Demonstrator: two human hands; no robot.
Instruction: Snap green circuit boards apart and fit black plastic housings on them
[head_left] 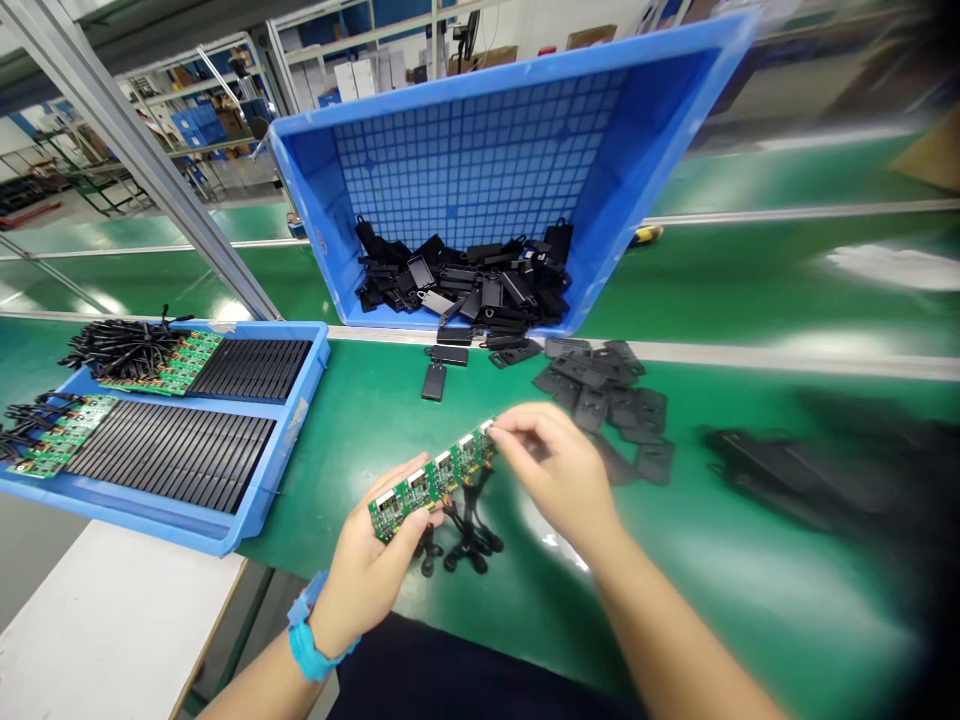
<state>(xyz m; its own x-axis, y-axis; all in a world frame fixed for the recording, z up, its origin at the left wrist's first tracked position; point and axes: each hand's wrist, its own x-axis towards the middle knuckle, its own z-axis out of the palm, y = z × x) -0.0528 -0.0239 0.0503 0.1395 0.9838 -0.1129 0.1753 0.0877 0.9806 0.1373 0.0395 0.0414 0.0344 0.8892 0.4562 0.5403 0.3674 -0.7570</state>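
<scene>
A strip of green circuit boards (435,478) with white parts and short black cables is held above the bench, slanting up to the right. My left hand (379,550) grips its near left end, thumb on top and fingers beneath. At the far right end, my right hand (559,465) pinches the strip's edge between thumb and fingers. Black cables with round ends (469,545) hang below the strip. Just beyond lie a few small black cases (433,382), and right of them a loose pile of flat black covers (592,380).
A tilted blue crate (480,95) holding many black cases (487,285) stands behind my hands. To the left, a blue tray (259,500) carries rows of black cases and cabled green boards (64,435). Blurred black items (780,480) lie on the green bench (750,580) at right.
</scene>
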